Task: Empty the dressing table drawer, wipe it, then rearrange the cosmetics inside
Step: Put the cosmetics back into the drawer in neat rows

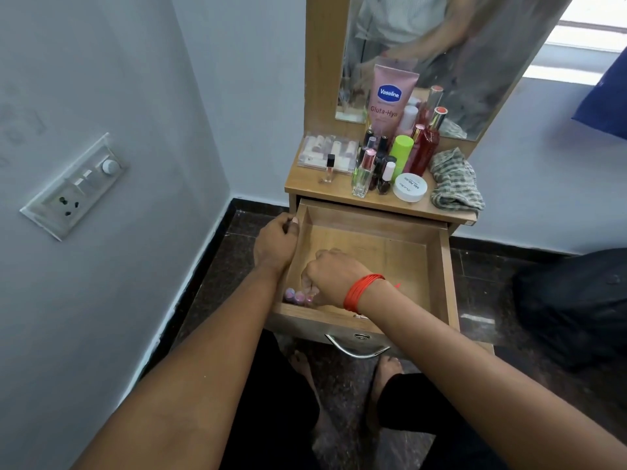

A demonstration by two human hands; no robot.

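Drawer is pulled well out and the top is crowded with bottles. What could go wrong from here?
1. The tall glass bottle stands near the tabletop's front edge, packed among others; a bump could tip it into the drawer.
2. The left hand grips the drawer's left rim; leaning there may strain it.
3. The right hand hides part of the small capped bottles in the front-left corner; one could be missed.

**A Dressing Corner at Home**

This was a room in a home. At frame centre stood a wooden dressing table (339, 193) with a tall mirror (458, 79), crowded with a pink Vaseline lotion tube (390, 96) and nail-polish bottles (383, 181). A white switch-and-socket plate (74, 188) hung at left, a window (590, 39) at upper right.
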